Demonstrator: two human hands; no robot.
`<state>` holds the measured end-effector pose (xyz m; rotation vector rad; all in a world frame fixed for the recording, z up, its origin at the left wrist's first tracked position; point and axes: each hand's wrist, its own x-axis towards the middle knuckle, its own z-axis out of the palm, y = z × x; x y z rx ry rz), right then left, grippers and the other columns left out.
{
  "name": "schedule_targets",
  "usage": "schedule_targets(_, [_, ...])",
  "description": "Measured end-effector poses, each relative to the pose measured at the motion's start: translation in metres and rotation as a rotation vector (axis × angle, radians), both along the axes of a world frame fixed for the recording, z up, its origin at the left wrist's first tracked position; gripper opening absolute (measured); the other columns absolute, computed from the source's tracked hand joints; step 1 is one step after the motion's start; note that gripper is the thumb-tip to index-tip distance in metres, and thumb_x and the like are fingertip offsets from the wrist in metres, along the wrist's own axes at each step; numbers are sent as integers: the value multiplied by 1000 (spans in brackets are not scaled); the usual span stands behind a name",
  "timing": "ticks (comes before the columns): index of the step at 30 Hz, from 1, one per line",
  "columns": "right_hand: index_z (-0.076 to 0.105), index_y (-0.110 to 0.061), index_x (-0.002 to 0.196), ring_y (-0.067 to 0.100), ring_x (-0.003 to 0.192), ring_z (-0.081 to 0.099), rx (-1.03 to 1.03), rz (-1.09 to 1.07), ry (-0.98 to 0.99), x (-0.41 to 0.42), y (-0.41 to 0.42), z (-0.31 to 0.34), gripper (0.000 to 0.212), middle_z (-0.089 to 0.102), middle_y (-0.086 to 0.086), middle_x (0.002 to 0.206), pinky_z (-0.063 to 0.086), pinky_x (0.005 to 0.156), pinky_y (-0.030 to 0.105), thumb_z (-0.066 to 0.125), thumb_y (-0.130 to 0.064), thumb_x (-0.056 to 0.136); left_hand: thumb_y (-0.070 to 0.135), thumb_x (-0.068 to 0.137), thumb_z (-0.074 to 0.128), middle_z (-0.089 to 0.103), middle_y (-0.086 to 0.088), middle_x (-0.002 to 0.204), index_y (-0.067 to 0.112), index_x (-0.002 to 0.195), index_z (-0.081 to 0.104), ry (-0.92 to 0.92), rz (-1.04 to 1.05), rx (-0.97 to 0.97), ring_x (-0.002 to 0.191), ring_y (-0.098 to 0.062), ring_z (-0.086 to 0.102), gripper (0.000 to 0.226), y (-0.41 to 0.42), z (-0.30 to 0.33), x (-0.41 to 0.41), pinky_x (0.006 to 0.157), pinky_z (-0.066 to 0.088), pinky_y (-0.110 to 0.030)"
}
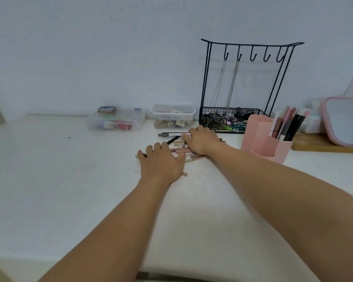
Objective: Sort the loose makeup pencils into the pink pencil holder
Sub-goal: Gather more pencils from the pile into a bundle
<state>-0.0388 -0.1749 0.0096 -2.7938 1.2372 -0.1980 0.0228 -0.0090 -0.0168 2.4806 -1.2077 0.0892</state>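
Both hands are down on the pile of pencils (179, 148) in the middle of the white counter (69, 180). The left hand (161, 162) lies palm-down on the near end of the pile, fingers (157, 146) spread flat over the pencils, gripping nothing that shows. The right hand (201, 140) covers the far side, fingers curled onto the pencils; whether they pinch one, I cannot tell. A black pen (172, 134) lies just behind the pile. The pink holder (263, 137) stands upright just right of the right wrist, several pencils already standing in its right compartment. Behind it sits a black wire rack (245, 78) with chains on two hooks.
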Motion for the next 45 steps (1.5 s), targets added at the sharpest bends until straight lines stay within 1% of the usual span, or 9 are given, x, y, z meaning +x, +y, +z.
schedule_targets(9, [68, -17, 72, 26, 78, 64, 24, 18, -445, -31, 36, -11, 31, 70, 1, 76, 51, 69, 35, 49, -31, 92, 52, 98, 33, 48, -12, 146, 12, 141, 45, -16, 53, -3, 136, -35, 41, 60, 3, 1, -10, 117, 17, -59])
schedule_targets(15, [76, -19, 83, 20, 75, 71, 124, 0, -577, -43, 33, 0, 13, 76, 0, 86, 52, 65, 25, 66, -18, 91, 52, 96, 36, 52, -11, 142, 10, 137, 45, 34, 39, -70, 135, -34, 43, 59, 4, 3, -10, 118, 16, -60])
schedule_targets(22, [73, -14, 89, 16, 82, 64, 140, 3, -778, -46, 41, -1, 10, 71, -1, 89, 56, 80, 35, 64, -12, 93, 58, 98, 32, 56, -10, 138, 10, 134, 47, 20, 39, -138, 136, -31, 43, 61, 3, 1, -8, 119, 12, -60])
schedule_targets(26, [76, -13, 93, 10, 83, 67, 200, 70, -1089, -64, 61, 23, 8, 74, -2, 89, 54, 83, 24, 69, -12, 90, 58, 100, 32, 66, -12, 121, 6, 122, 62, -31, 29, -509, 121, -31, 55, 64, 4, 9, -10, 116, 29, -50])
schedule_targets(29, [77, -15, 90, 4, 72, 64, 527, 99, -1249, -76, 87, 33, 7, 74, -2, 85, 55, 78, 21, 73, -11, 87, 54, 100, 44, 69, -1, 109, 15, 110, 67, 339, -154, -884, 103, -18, 62, 47, 7, 19, -21, 96, 48, -36])
schedule_targets(35, [76, -4, 95, 16, 70, 63, 976, 141, -1300, -85, 120, 13, 10, 73, 11, 85, 58, 75, 25, 72, -1, 86, 26, 108, 45, 75, -7, 103, 9, 108, 72, 949, -343, -913, 91, -16, 73, 32, 8, 33, -44, 69, 58, -23])
schedule_targets(40, [74, 0, 94, 15, 69, 70, 721, 238, -1124, -83, 119, 18, 15, 74, 14, 84, 59, 74, 24, 71, 8, 82, 28, 110, 40, 72, -14, 87, 4, 97, 67, 963, -336, -890, 73, -16, 73, 38, 9, 34, -44, 59, 57, -29])
schedule_targets(43, [75, -15, 97, 9, 70, 64, 110, 200, -901, -98, 99, 34, 15, 72, -5, 84, 50, 70, 19, 71, -7, 84, 31, 110, 37, 69, -9, 73, 10, 97, 62, 988, -275, -973, 58, -18, 68, 35, 10, 38, -40, 49, 55, -30])
schedule_targets(45, [74, -19, 101, 9, 74, 59, -76, 181, -672, -115, 85, 48, 17, 71, -7, 90, 50, 75, 26, 70, -12, 87, 31, 109, 40, 53, -2, 56, 16, 91, 61, 912, -187, -1011, 41, -13, 47, 32, 11, 38, -32, 41, 39, -26])
